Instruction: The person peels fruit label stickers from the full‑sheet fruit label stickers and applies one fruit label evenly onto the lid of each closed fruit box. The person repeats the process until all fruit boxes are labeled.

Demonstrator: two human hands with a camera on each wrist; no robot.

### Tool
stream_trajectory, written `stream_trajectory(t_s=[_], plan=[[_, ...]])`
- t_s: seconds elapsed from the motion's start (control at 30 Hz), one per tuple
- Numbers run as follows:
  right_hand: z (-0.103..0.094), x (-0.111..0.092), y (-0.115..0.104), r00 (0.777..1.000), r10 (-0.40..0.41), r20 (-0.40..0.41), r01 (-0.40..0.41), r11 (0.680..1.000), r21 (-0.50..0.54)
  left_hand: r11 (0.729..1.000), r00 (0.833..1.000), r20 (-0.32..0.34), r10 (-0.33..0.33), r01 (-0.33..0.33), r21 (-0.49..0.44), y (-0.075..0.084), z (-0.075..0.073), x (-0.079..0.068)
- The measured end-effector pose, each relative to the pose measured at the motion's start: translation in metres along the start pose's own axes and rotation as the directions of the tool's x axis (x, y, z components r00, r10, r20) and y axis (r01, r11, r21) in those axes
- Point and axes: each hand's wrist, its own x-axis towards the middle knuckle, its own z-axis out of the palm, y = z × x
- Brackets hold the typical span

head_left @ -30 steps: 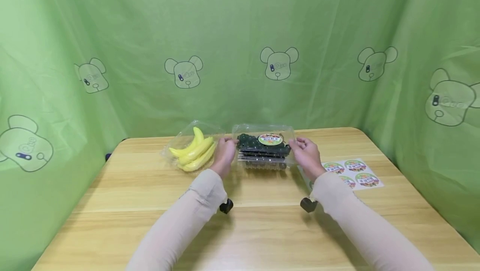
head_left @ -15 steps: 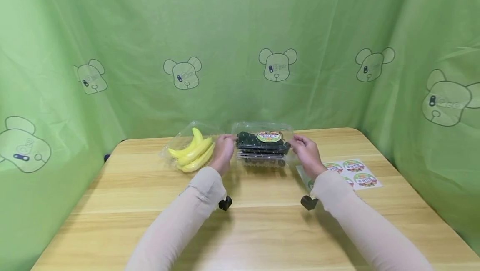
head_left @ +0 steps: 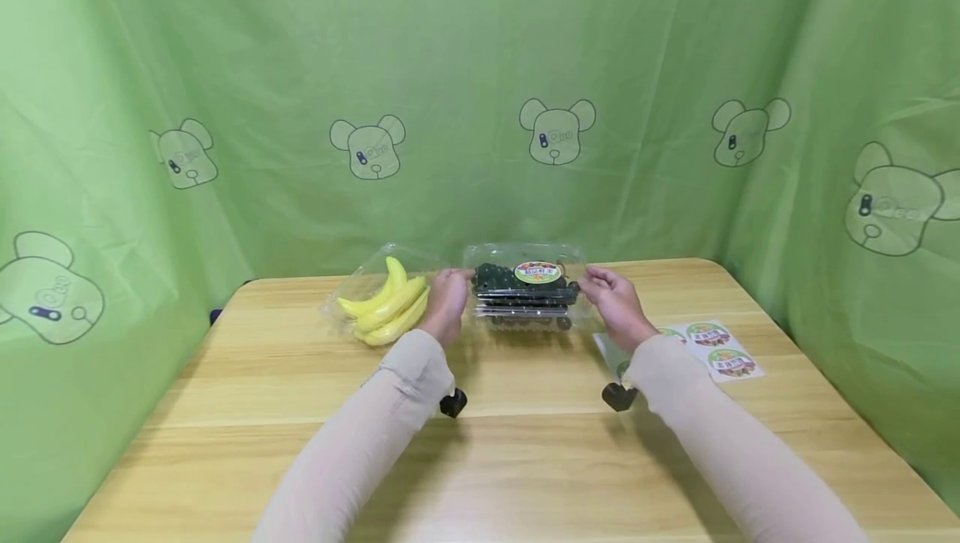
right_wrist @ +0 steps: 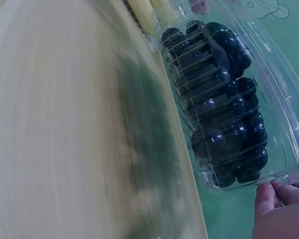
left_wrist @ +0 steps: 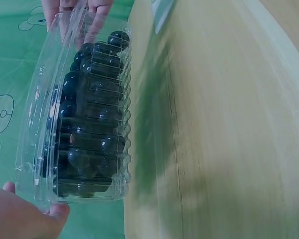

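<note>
A clear plastic clamshell box [head_left: 522,312] of dark grapes [left_wrist: 94,114] is held up between both hands, with a shadow on the table below it. An oval fruit sticker [head_left: 537,273] shows on its lid. My left hand [head_left: 447,303] grips the box's left end, thumb and fingers at the rim. At the right end, my right hand [head_left: 618,305] pinches the rim, as the right wrist view shows with its fingertips [right_wrist: 265,196] on the plastic. The lid looks closed in both wrist views.
Left of the box lies an open clear clamshell [head_left: 352,280] with yellow bananas [head_left: 392,307]. A sheet of round stickers [head_left: 712,349] lies on the wooden table [head_left: 525,476], partly behind the right forearm. Green curtains [head_left: 465,42] surround the table.
The grape box has risen slightly in the head view and its sticker faces me at a slightly different tilt. Both hands keep their hold; bananas and sticker sheet stay put.
</note>
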Motion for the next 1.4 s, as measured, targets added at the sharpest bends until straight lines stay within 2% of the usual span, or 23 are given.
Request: stream_trajectory(t_s=[0.17, 0.33, 0.67, 0.9, 1.03, 1.17, 1.27, 1.4], plan=[[-0.002, 0.005, 0.001, 1.000, -0.019, 0.009, 0.019, 1.000, 0.007, 0.995, 1.000, 0.006, -0.017, 0.017, -0.094, 0.000, 0.001, 0.003], [-0.006, 0.009, 0.001, 0.999, -0.047, 0.015, 0.048, 0.999, -0.007, 0.975, 0.997, 0.041, -0.062, 0.069, -0.211, 0.003, 0.002, 0.007], [-0.009, 0.022, 0.006, 0.998, -0.051, 0.021, 0.050, 0.998, 0.036, 0.970, 0.996, 0.032, -0.089, 0.094, -0.224, 0.006, 0.005, 0.014], [-0.010, 0.030, 0.009, 0.995, -0.058, 0.078, 0.041, 0.978, 0.205, 0.969, 0.997, 0.001, -0.071, 0.070, -0.235, 0.007, 0.006, 0.019], [-0.011, 0.034, 0.010, 0.994, -0.050, 0.099, 0.025, 0.970, 0.241, 0.963, 0.997, 0.009, -0.078, 0.077, -0.259, 0.007, 0.005, 0.024], [-0.012, 0.038, 0.011, 0.995, -0.039, 0.090, 0.015, 0.967, 0.255, 0.930, 0.996, 0.014, -0.084, 0.084, -0.359, 0.005, 0.005, 0.029], [-0.011, 0.041, 0.011, 0.997, -0.033, 0.073, 0.012, 0.962, 0.274, 0.897, 0.998, 0.011, -0.066, 0.064, -0.436, 0.002, 0.005, 0.033], [-0.012, 0.043, 0.013, 0.999, -0.006, 0.047, -0.009, 0.953, 0.302, 0.881, 0.997, 0.042, -0.059, 0.071, -0.468, -0.003, 0.006, 0.036]])
